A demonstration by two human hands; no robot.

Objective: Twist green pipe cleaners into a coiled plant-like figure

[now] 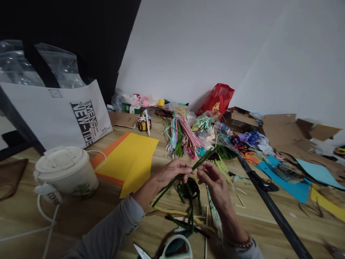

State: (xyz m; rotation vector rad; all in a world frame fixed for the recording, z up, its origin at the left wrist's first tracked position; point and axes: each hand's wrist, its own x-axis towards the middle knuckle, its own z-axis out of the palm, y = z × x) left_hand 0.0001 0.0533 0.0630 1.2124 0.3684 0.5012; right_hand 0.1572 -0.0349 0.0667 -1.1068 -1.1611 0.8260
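Note:
My left hand (172,173) pinches a bundle of dark green pipe cleaners (203,158), which slants across in front of me from lower left to upper right. Close beside it, my right hand (215,183) is curled, with thumb and fingers closed at the same bundle. Under both hands lies a coil of dark green pipe cleaner (190,189) with loose ends trailing toward me. Scissors with a cream handle (178,248) rest at the near edge of the view, next to thin sticks (206,230) and a patterned green-and-white packet (212,208).
Yellow sheets (134,154) and a lidded white cup (67,172) are on the left, before a white bag (56,111). Bundles of coloured pipe cleaners (185,133) lie behind my hands. Right are a dark strip (269,205), blue sheets (288,180) and an opened cardboard box (285,133).

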